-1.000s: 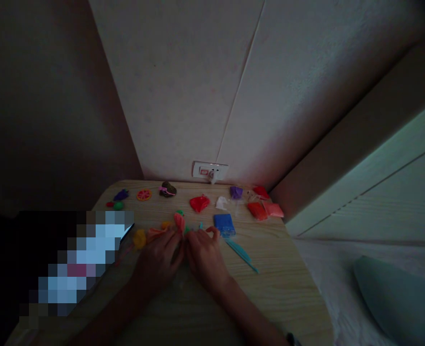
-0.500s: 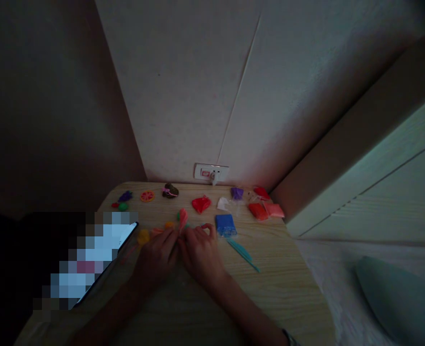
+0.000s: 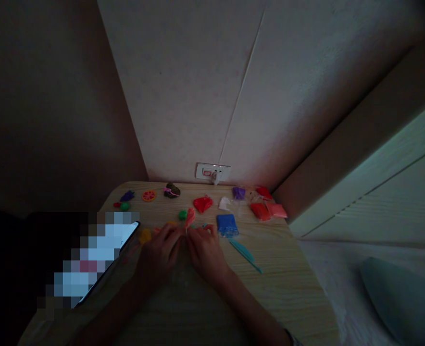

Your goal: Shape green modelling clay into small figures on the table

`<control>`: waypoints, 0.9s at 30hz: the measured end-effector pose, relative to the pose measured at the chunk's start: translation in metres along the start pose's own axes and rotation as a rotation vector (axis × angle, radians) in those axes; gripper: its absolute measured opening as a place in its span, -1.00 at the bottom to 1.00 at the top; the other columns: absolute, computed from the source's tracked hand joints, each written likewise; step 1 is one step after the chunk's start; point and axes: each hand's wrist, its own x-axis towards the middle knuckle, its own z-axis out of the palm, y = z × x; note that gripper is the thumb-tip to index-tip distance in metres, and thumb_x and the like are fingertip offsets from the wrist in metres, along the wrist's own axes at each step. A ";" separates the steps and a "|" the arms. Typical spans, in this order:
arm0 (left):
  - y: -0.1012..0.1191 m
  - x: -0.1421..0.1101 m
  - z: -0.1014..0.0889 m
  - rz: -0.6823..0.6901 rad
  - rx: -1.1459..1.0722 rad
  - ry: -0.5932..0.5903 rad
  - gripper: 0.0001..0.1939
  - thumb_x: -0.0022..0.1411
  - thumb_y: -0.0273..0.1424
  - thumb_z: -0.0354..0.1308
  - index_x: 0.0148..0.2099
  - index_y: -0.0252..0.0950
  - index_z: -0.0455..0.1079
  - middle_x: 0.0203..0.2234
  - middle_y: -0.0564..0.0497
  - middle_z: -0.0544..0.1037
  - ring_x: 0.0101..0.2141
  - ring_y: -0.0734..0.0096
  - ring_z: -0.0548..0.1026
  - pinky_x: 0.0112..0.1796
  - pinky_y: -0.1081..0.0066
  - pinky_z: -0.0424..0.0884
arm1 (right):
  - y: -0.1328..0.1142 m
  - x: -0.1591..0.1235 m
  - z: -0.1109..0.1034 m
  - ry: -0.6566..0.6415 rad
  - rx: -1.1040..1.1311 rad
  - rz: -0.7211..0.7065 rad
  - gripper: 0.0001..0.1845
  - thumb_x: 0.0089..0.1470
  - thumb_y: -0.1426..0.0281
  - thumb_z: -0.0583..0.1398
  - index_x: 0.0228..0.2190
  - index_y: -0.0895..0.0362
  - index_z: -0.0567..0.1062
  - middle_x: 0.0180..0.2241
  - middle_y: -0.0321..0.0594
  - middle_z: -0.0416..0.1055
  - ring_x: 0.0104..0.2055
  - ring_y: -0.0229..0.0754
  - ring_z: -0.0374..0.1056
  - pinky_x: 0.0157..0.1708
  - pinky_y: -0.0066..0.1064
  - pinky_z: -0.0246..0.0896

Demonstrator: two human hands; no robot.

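Note:
A small coral-pink clay packet (image 3: 190, 217) stands up between my hands, its wrapper pinched at the lower end. My left hand (image 3: 159, 252) is closed with fingertips at that end. My right hand (image 3: 208, 252) is closed on it from the other side, knuckles up. Just behind the packet lies a green clay lump (image 3: 182, 215). A yellow-orange clay piece (image 3: 145, 236) rests beside my left hand, and other orange bits are partly hidden by its fingers. A blue clay packet (image 3: 227, 225) lies to the right of my right hand.
A phone (image 3: 104, 259) leans at the left. Turquoise modelling tools (image 3: 245, 254) lie right of my hands. Along the back sit a brown figure (image 3: 171, 191), a round orange-red slice (image 3: 149, 195), a red packet (image 3: 203, 203) and several more packets. A wall socket (image 3: 213, 172) is behind.
The pink packet has shifted slightly right, uncovering more of the green lump. My hands have drawn a little apart at the fingertips. The whole view has moved slightly.

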 end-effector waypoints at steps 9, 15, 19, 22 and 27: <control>0.000 -0.003 0.002 0.030 -0.131 0.141 -0.76 0.27 -0.47 -0.05 -0.16 -0.29 0.45 -0.26 -0.09 0.63 -0.22 0.27 0.58 -0.18 0.34 0.50 | -0.004 -0.002 0.004 0.025 0.071 -0.012 -0.83 0.13 0.56 0.03 -0.36 0.15 0.40 -0.37 -0.16 0.49 -0.28 -0.12 0.36 -0.18 -0.30 0.04; 0.006 0.004 -0.006 -0.163 -0.345 0.073 -0.80 0.16 -0.46 0.02 -0.31 -0.25 0.49 -0.39 -0.02 0.65 -0.35 0.29 0.60 -0.29 0.36 0.52 | -0.004 -0.003 0.004 0.053 0.059 -0.030 -0.83 0.12 0.53 0.01 -0.42 0.14 0.36 -0.43 -0.16 0.45 -0.34 -0.12 0.32 -0.25 -0.32 0.09; 0.005 0.008 -0.007 -0.263 -0.426 0.062 -0.85 0.10 -0.45 0.07 -0.38 -0.26 0.48 -0.46 0.01 0.64 -0.40 0.30 0.58 -0.34 0.37 0.50 | -0.007 -0.006 0.007 0.080 0.054 -0.060 -0.82 0.10 0.52 0.00 -0.44 0.13 0.36 -0.45 -0.15 0.43 -0.34 -0.11 0.31 -0.24 -0.30 0.13; 0.000 0.011 -0.007 -0.366 -0.506 0.003 -0.87 0.09 -0.42 0.08 -0.40 -0.27 0.45 -0.47 0.02 0.62 -0.40 0.29 0.58 -0.36 0.37 0.49 | -0.014 -0.008 0.008 0.081 0.072 -0.153 -0.85 0.06 0.51 0.02 -0.43 0.14 0.38 -0.45 -0.13 0.45 -0.33 -0.09 0.32 -0.19 -0.27 0.17; 0.000 0.012 -0.008 -0.364 -0.523 -0.032 -0.84 0.19 -0.35 0.06 -0.29 -0.29 0.44 -0.37 -0.03 0.61 -0.31 0.28 0.56 -0.25 0.33 0.46 | -0.009 -0.006 -0.007 0.125 0.258 0.028 -0.79 0.05 0.50 0.00 -0.54 0.13 0.37 -0.54 -0.20 0.39 -0.43 -0.14 0.29 -0.29 -0.31 0.15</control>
